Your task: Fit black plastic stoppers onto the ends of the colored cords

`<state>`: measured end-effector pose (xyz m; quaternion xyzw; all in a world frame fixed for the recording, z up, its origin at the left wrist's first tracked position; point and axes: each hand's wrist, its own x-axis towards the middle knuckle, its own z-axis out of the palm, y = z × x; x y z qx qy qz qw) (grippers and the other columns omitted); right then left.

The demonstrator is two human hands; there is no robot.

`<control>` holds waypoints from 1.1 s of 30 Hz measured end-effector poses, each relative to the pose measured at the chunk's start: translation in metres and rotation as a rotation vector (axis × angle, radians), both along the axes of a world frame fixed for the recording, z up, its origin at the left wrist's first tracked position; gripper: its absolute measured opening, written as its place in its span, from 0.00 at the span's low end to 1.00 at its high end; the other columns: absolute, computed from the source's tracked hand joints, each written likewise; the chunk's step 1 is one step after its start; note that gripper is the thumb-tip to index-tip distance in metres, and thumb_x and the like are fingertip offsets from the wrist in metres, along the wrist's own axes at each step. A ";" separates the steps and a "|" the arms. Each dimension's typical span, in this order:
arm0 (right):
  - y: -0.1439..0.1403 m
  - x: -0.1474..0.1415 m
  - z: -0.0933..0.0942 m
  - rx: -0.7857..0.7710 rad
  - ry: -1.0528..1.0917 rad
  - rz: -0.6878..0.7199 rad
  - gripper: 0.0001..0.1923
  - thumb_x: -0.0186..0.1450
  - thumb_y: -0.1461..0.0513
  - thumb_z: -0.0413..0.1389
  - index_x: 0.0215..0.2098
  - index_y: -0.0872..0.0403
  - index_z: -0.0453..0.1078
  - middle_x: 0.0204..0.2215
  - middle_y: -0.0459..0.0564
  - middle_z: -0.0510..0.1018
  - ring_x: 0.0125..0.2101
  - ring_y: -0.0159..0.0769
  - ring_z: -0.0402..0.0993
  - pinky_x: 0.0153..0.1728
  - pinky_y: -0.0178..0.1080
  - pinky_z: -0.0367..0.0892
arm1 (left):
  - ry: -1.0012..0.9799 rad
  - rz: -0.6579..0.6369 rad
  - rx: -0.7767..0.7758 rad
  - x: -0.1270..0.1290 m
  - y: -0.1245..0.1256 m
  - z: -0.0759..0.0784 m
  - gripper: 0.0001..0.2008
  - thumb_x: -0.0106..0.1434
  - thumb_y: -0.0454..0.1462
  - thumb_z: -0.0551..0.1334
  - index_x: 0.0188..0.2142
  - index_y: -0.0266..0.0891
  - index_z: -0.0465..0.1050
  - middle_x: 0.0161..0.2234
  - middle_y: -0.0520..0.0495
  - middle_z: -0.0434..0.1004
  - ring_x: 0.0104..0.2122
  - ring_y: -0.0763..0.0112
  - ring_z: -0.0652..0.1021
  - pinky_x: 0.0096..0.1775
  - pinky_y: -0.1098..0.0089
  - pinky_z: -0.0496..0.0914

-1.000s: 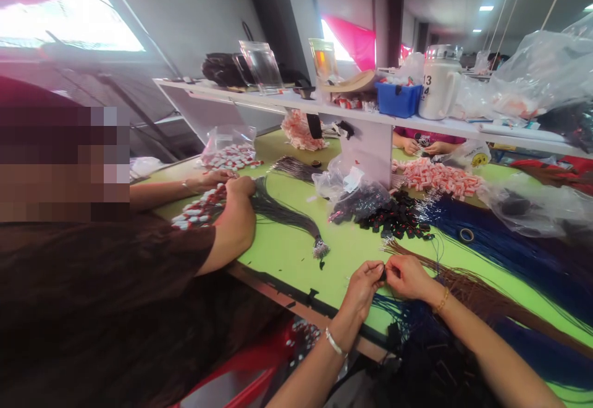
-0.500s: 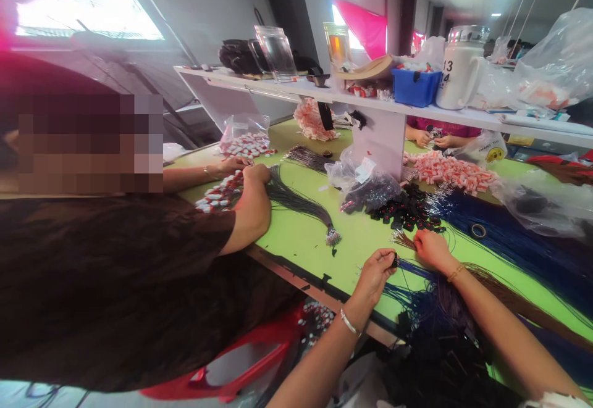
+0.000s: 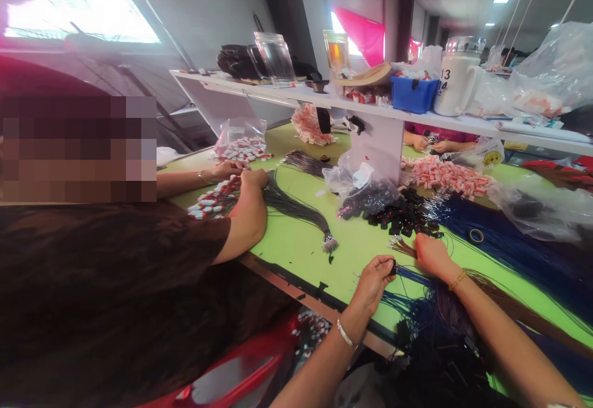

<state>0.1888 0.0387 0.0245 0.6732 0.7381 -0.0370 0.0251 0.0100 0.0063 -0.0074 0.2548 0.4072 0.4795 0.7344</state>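
Cords (image 3: 509, 244) flank the left hand (image 3: 376, 277) pinching a black clip (image 3: 393, 266); right hand (image 3: 430, 253) grasps brown strands (image 3: 402, 246).

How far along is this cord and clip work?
Done: dark finished-looking cords hang over the table edge near the person. In hand: the left hand pinches a small black clip, while the right hand rests on the brown cords. Left: a pile of black clips and many blue cords.
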 end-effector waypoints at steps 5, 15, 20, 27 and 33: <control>0.001 -0.002 0.000 -0.011 0.052 0.024 0.10 0.66 0.63 0.46 0.39 0.57 0.68 0.39 0.58 0.75 0.37 0.42 0.74 0.34 0.38 0.60 | 0.021 -0.007 0.021 -0.002 0.000 -0.002 0.19 0.43 0.41 0.73 0.33 0.35 0.74 0.29 0.48 0.74 0.27 0.76 0.73 0.31 0.74 0.68; -0.005 -0.008 -0.007 0.152 0.161 -0.002 0.08 0.63 0.67 0.49 0.39 0.59 0.67 0.35 0.58 0.76 0.35 0.40 0.73 0.33 0.37 0.58 | 0.069 -0.026 0.005 -0.007 0.004 -0.004 0.20 0.41 0.43 0.74 0.33 0.36 0.75 0.29 0.48 0.75 0.29 0.74 0.73 0.32 0.73 0.68; 0.003 -0.017 -0.001 0.220 0.402 0.015 0.06 0.63 0.66 0.49 0.34 0.56 0.67 0.31 0.50 0.76 0.31 0.34 0.70 0.30 0.33 0.55 | 0.076 -0.050 0.001 -0.009 0.005 -0.002 0.19 0.43 0.42 0.74 0.34 0.36 0.76 0.31 0.46 0.76 0.30 0.72 0.74 0.33 0.73 0.68; 0.013 -0.039 0.007 0.146 0.823 0.071 0.06 0.58 0.68 0.50 0.27 0.56 0.68 0.22 0.43 0.71 0.23 0.27 0.62 0.25 0.29 0.53 | 0.074 -0.021 0.032 -0.005 -0.003 0.006 0.17 0.44 0.41 0.73 0.34 0.38 0.75 0.29 0.48 0.76 0.30 0.72 0.74 0.33 0.72 0.67; -0.010 -0.029 -0.004 0.002 1.146 0.036 0.04 0.56 0.67 0.50 0.25 0.57 0.66 0.20 0.41 0.69 0.21 0.25 0.60 0.22 0.28 0.55 | 0.016 -0.008 0.051 0.000 -0.005 0.004 0.18 0.47 0.41 0.71 0.36 0.37 0.74 0.32 0.46 0.76 0.31 0.71 0.75 0.34 0.72 0.67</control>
